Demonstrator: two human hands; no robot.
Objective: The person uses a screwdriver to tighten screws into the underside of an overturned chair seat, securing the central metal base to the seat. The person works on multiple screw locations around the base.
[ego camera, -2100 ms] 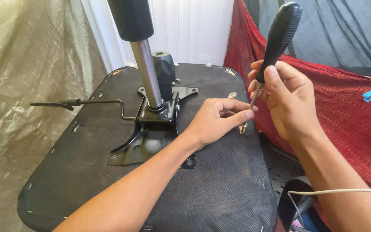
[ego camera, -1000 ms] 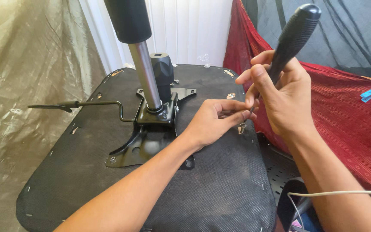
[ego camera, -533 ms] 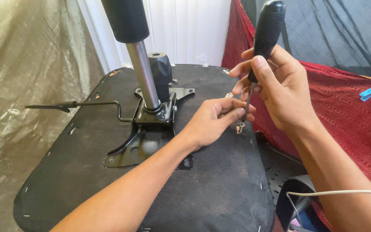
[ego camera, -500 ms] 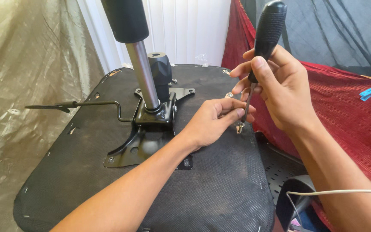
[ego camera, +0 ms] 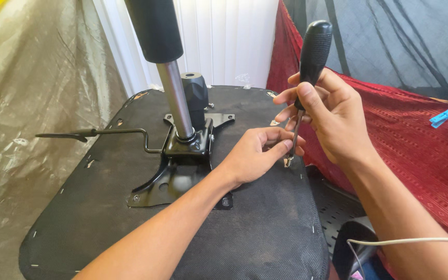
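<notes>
An upturned office chair seat [ego camera: 265, 223] covered in black fabric lies in front of me. A black metal mechanism plate [ego camera: 180, 171] with a steel gas cylinder [ego camera: 175, 103] is fixed to it. My right hand [ego camera: 333, 116] grips a black-handled screwdriver [ego camera: 313, 49] held nearly upright, its tip at a small metal bracket [ego camera: 288, 162] near the seat's right edge. My left hand [ego camera: 257, 155] rests on the fabric, its fingertips pinching the screwdriver shaft just above that bracket.
A bent lever [ego camera: 94, 134] sticks out left from the mechanism. Gold cloth [ego camera: 32, 103] hangs at the left, red cloth [ego camera: 416, 150] with a blue clothes peg [ego camera: 446, 114] at the right. White curtain [ego camera: 224, 41] stands behind. A white cable [ego camera: 405, 241] crosses the lower right.
The screwdriver handle swung from tilted right to nearly upright while my right hand regripped it. Its tip came down to the bracket. My left hand stayed by the bracket.
</notes>
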